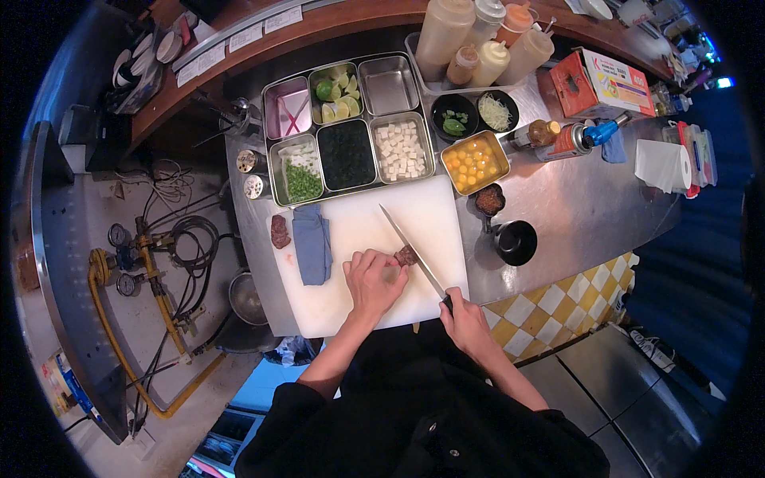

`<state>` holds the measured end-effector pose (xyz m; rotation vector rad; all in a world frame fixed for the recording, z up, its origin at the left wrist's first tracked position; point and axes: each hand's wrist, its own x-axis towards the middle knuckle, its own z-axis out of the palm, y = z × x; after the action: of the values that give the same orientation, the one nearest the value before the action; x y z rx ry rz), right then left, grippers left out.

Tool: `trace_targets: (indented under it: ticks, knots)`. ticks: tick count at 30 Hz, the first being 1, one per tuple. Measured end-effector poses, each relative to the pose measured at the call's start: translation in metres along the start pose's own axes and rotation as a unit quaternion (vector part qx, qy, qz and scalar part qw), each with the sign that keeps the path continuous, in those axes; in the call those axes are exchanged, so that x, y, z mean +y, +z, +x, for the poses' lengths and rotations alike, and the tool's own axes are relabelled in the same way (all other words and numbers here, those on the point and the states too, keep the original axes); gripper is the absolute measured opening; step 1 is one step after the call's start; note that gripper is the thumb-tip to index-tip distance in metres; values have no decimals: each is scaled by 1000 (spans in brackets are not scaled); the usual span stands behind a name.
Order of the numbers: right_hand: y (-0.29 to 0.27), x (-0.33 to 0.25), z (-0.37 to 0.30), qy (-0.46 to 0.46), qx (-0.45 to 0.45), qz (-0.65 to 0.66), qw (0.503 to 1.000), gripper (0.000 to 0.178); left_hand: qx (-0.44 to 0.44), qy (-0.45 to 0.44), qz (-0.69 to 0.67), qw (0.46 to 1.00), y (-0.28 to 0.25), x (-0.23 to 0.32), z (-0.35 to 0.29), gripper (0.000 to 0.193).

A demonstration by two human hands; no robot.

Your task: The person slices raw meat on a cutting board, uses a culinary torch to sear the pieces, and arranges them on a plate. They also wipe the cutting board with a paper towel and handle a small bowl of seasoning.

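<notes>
A small piece of dark browned meat (406,256) lies on the white cutting board (358,209). My left hand (373,280) holds it from the left, fingers bent and pressed against it. In my right hand (468,325) is the black handle of a long kitchen knife (416,253). Its blade slants up and to the left, along the right side of the meat. Whether the edge has entered the meat I cannot tell. Another browned chunk of meat (280,232) rests at the board's left edge, beside a folded blue cloth (311,245).
Behind the board stands a metal tray of compartments (348,119) with limes, tofu cubes, chopped scallion and dark seaweed-like pieces. Egg yolks fill a square pan (476,162) at right, near a black bowl (515,242). Squeeze bottles (445,40) and a torch canister (567,141) stand farther back.
</notes>
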<state>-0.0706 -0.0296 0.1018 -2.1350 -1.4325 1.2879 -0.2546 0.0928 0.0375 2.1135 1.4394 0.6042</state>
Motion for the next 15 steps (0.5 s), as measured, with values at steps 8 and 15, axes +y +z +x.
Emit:
trace_targets:
  ticks: [8,15]
  knots:
    - [-2,2,0,-6,11,7,1000,23,33,18,-7,999,4,6,-1,20]
    - [-6,3,2,-8,-16,-7,1000,23,34,23,-17,999,8,6,-3,17]
